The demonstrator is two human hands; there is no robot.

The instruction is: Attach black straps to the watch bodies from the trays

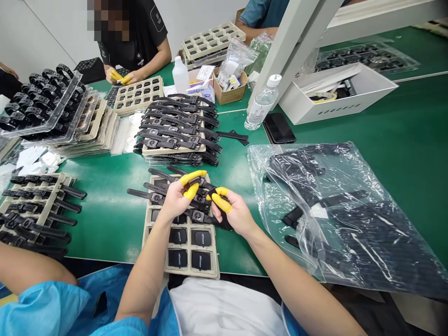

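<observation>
My left hand, with yellow finger cots on thumb and forefinger, pinches a dark watch case. My right hand, in the same kind of cots, holds a black watch strap against or close to the case; whether they are joined I cannot tell. Under both hands lies a beige compartment tray. Its far rows hold watches with straps, such as one watch. Its near rows hold square black watch faces without straps. My hands hide some of the middle compartments.
A clear plastic bag of black straps lies to the right. Beyond the tray rises a stack of strapped watches. A water bottle, a phone and a white box stand further back. Co-workers sit opposite and at my left.
</observation>
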